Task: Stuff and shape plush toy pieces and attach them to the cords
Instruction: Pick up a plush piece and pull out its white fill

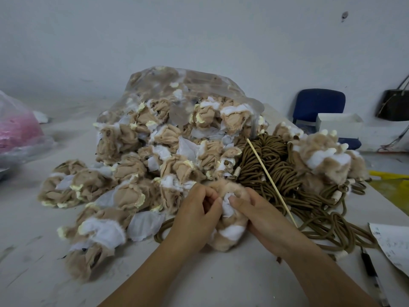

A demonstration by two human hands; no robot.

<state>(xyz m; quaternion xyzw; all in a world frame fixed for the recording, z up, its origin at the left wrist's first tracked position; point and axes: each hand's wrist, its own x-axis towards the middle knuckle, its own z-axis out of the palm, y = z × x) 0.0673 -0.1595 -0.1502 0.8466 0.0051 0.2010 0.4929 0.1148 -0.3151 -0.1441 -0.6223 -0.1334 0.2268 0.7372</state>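
A: Hands?
B: Both are on one tan-and-white plush piece, held low over the near middle of the counter. The left hand is curled round its left side, fingers bent in at the top. The right hand is wrapped round the right side, thumb pressed into the white cloth at the opening.
A: Piece touching the counter?
B: Its lower end looks to rest there. Hard to be sure between the wrists.
A: Cords?
B: Brown cords in a loose heap just behind and to the right of the right hand, loops trailing forward along the counter. One loop shows just left of the left wrist.
A: Stick?
B: Thin pale stick slanted across the cords, lower end just beside the right hand's outer edge. Cannot tell if any finger holds it.
A: Stock?
B: Big pile of unstuffed pieces, tan, white and pale yellow, spilling from a clear plastic bag behind the left hand and spreading down the left of the counter. Fuller stuffed pieces sit far right, on top of the cords.
A: Other bits?
B: Pen and a printed paper at the right edge. Pink bag far left. Blue chair against the wall.
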